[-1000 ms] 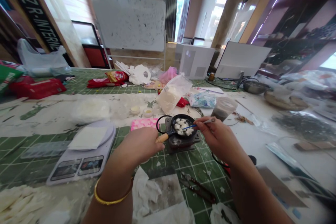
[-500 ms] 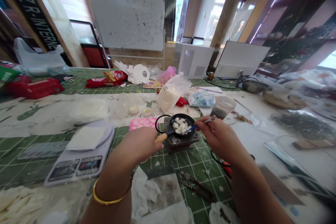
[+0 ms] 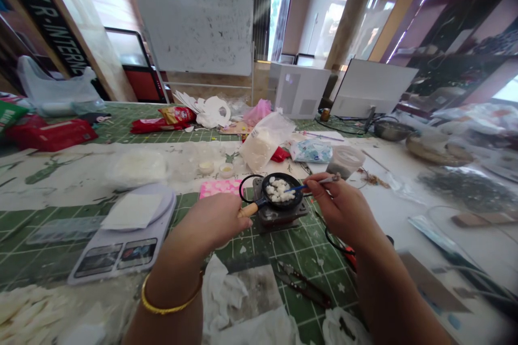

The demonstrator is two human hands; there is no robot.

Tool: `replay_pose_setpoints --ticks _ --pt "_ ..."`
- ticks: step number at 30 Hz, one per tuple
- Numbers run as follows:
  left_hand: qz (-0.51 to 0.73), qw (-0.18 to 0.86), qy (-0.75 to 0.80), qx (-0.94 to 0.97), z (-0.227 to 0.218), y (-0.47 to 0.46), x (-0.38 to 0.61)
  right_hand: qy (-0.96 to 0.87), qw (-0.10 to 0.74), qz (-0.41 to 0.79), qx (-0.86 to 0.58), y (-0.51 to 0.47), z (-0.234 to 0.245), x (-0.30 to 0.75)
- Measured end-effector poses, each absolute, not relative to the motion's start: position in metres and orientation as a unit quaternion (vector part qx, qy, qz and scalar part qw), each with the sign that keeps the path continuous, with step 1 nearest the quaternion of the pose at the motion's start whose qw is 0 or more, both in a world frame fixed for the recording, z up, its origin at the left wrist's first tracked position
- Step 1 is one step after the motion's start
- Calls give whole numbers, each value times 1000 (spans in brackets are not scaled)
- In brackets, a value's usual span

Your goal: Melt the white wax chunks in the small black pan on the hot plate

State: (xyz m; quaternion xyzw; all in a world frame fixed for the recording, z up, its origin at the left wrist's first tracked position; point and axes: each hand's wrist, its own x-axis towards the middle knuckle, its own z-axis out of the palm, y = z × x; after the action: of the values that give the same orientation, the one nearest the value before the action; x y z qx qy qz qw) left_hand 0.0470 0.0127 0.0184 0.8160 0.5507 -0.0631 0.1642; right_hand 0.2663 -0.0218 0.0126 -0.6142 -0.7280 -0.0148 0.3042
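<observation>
A small black frying pan [image 3: 297, 200] rests on a dark little hot plate [image 3: 279, 219] in the middle of the table. White chunks [image 3: 278, 188] lie in the pan, bunched toward its left side. My left hand [image 3: 220, 218] is closed round the pan's wooden handle [image 3: 247, 210]. Between the thumb and fingers of my right hand [image 3: 338, 199] is a thin stirring stick with a blue end [image 3: 297, 188]; its tip reaches in among the chunks. The exact kind of stick cannot be made out.
A kitchen scale [image 3: 125, 232] holding white sheets stands at left. Snips [image 3: 303, 283] and crumpled tissue [image 3: 222, 291] lie in front of the hot plate. Behind it are a pink mould [image 3: 218, 187], a bag of white material [image 3: 263, 145] and a plastic cup [image 3: 346, 160].
The stick has shifted slightly within the pan, and the white chunks have gathered closer together toward the left. My left hand stays on the handle.
</observation>
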Motion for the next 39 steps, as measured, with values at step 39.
replay_pose_setpoints --ticks 39 --pt "-63 162 554 814 18 13 47 -738 280 7 -614 -18 9 261"
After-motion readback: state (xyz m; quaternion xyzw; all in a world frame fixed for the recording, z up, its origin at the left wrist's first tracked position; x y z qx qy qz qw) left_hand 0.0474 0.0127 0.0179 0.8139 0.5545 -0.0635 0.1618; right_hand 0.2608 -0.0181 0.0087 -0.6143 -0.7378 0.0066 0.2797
